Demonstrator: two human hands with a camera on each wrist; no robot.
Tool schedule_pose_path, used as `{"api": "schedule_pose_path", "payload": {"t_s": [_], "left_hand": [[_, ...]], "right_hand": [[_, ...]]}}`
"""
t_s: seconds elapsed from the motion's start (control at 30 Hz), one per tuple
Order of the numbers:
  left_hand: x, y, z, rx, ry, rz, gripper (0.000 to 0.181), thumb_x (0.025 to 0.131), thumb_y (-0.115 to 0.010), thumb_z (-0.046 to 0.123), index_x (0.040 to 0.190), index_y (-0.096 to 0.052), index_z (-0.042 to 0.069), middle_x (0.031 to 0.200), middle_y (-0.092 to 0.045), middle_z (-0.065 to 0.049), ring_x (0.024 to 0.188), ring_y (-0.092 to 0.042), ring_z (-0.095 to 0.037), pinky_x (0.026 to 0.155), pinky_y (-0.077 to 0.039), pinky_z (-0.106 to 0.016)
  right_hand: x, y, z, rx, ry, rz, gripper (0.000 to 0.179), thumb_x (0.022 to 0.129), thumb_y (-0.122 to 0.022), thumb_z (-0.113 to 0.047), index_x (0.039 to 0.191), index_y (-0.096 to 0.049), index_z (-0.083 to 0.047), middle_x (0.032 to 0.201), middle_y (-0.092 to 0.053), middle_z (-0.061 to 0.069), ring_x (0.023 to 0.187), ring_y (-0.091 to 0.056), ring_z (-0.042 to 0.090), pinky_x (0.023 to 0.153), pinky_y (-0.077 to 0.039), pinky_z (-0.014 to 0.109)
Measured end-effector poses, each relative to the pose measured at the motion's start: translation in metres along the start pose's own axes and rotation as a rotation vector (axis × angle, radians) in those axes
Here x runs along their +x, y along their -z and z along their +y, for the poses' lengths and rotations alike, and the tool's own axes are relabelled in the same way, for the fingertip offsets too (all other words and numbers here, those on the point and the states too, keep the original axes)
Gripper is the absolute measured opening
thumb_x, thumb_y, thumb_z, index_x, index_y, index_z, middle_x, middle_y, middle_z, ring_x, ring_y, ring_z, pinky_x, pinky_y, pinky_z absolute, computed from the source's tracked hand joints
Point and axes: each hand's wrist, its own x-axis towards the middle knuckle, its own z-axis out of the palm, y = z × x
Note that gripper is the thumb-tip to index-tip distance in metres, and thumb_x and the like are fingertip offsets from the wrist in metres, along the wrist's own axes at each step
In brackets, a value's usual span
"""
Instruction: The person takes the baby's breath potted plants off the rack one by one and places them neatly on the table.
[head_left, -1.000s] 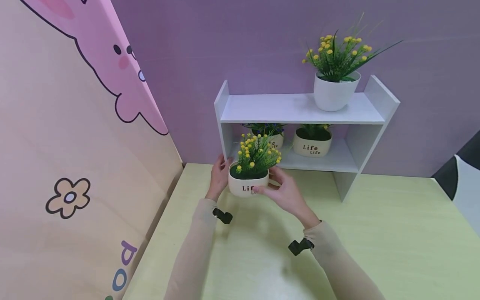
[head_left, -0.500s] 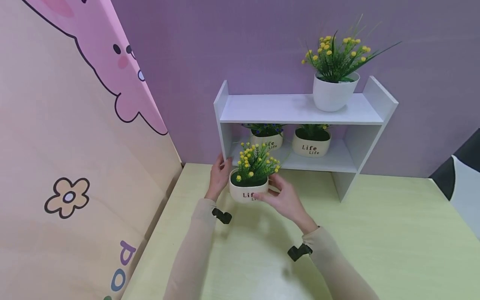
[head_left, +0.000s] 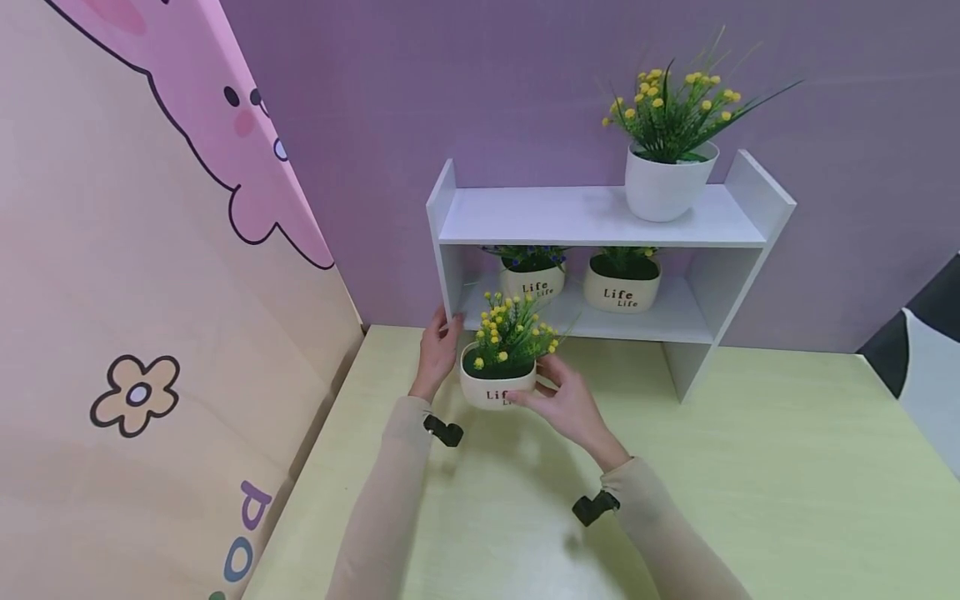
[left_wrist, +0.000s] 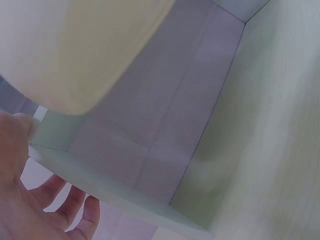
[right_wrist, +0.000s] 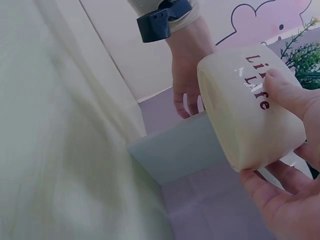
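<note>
Head view: right hand (head_left: 566, 402) is holding a cream pot of yellow flowers (head_left: 487, 387) just below frame centre, thumb pressing over the printed lettering, fingers clamping the pot from the opposite side. Pot is hanging clear of the desk (head_left: 750, 467), in front of the lower left part of a white shelf (head_left: 540, 217). Left hand (head_left: 437, 358), just left of the pot, is gripping the shelf's side panel; left wrist view is showing thumb and fingers closing on it, lower left of the frame. Two more cream pots are standing on the lower tier: blue-flowered pot (head_left: 534, 285) behind the held one, "Life" pot (head_left: 621, 293) to its right. Round white pot (head_left: 667, 190) is occupying the top board, upper right.
</note>
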Motion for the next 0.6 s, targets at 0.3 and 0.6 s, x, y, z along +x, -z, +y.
{"api": "schedule_pose_path", "payload": {"t_s": [0.3, 0.6], "left_hand": [[0.001, 0.001, -0.002, 0.006, -0.005, -0.014, 0.054, 0.114, -0.051, 0.031, 0.166, -0.041, 0.016, 0.154, -0.057, -0.023, 0.137, -0.061, -0.044, 0.113, -0.05, -0.061], [0.0, 0.0, 0.0, 0.008, 0.015, -0.006, 0.055, 0.114, -0.052, 0.032, 0.165, -0.042, 0.015, 0.155, -0.057, -0.023, 0.139, -0.06, -0.045, 0.113, -0.05, -0.063]], "right_hand": [[-0.001, -0.008, 0.012, 0.012, -0.028, 0.006, 0.07, 0.085, -0.092, -0.017, 0.147, -0.059, -0.009, 0.149, -0.063, 0.016, 0.139, -0.06, 0.04, 0.113, -0.051, 0.053], [-0.004, -0.015, 0.021, 0.017, -0.03, 0.011, 0.069, 0.085, -0.091, -0.013, 0.146, -0.059, -0.007, 0.148, -0.063, 0.019, 0.137, -0.061, 0.042, 0.111, -0.053, 0.052]]}}
